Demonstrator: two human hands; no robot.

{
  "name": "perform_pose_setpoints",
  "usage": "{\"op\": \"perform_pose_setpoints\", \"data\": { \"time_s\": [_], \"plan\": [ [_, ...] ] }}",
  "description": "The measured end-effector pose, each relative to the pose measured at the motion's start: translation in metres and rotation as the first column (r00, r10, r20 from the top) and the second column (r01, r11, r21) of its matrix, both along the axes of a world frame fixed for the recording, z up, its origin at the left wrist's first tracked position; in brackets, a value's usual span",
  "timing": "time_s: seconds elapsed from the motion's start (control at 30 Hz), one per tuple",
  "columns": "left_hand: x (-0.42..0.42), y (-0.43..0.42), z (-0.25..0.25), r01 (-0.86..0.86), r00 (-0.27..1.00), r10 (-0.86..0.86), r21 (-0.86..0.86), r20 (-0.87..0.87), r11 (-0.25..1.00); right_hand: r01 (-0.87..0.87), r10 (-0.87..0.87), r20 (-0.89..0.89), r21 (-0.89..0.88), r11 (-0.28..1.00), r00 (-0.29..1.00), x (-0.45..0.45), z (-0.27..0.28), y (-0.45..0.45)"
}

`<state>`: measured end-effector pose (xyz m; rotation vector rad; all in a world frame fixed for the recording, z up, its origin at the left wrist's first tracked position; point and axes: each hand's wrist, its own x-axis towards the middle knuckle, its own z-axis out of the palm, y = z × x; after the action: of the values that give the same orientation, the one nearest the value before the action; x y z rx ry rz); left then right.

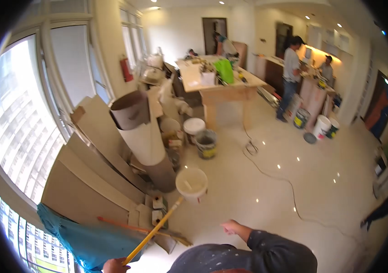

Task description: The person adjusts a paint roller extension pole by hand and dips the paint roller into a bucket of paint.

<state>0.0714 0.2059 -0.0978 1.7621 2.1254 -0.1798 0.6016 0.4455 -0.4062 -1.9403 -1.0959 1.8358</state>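
My left hand (116,265), at the bottom edge, is wrapped around a long yellow pole (153,232). The pole slants up and away to the right, its far end showing beside a white bucket (192,182); I cannot tell whether they touch. My right hand (235,227) hangs over the glossy floor with its fingers curled together and nothing visible in them. A teal cloth (85,239) lies at the left, near my left hand. An orange-red stick (121,224) and a wooden strip (175,235) lie beneath the pole.
Large boards (85,184) and a rolled sheet (141,141) lean by the windows. Paint buckets (206,144) stand behind. A cable (289,182) crosses the tiled floor (248,182). People work around a wooden table (253,83) and a counter (314,93) farther off.
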Motion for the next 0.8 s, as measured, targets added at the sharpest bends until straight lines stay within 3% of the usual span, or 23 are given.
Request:
{"op": "perform_pose_setpoints", "data": {
  "time_s": [0.07,0.1,0.23,0.33,0.5,0.67,0.73,0.8],
  "plan": [
    [0.004,0.033,0.032,-0.023,0.999,0.024,0.006,-0.029,1.0,0.072,-0.072,0.009,-0.035,0.997,0.997,0.015,0.008,0.02],
    [0.012,0.052,0.043,-0.158,0.982,0.148,-0.088,-0.113,0.983,0.115,-0.116,-0.012,-0.05,0.992,0.993,0.02,-0.003,0.032],
    [0.027,0.118,0.061,-0.096,0.988,0.08,-0.118,-0.134,0.988,0.156,-0.154,0.023,-0.197,0.968,0.988,0.021,-0.038,0.08],
    [0.035,0.166,0.047,-0.11,0.982,0.081,-0.168,-0.171,0.98,0.116,-0.128,-0.026,-0.286,0.951,0.991,0.017,-0.046,0.123],
    [0.081,0.24,0.061,-0.108,0.978,0.046,-0.311,-0.203,0.944,-0.008,-0.04,-0.124,-0.367,0.93,0.991,0.008,-0.075,0.224],
    [0.122,0.29,0.102,-0.122,0.954,0.011,-0.353,-0.301,0.928,-0.088,-0.02,-0.257,-0.402,0.912,0.966,-0.021,-0.036,0.319],
    [0.137,0.309,0.125,-0.069,0.946,-0.056,-0.369,-0.319,0.927,-0.327,0.172,-0.423,-0.326,0.887,0.889,-0.036,-0.022,0.339],
    [0.155,0.33,0.149,-0.102,0.943,-0.039,-0.398,-0.33,0.912,-0.378,0.236,-0.341,-0.446,0.811,0.91,-0.079,-0.014,0.353]
  ]
}}
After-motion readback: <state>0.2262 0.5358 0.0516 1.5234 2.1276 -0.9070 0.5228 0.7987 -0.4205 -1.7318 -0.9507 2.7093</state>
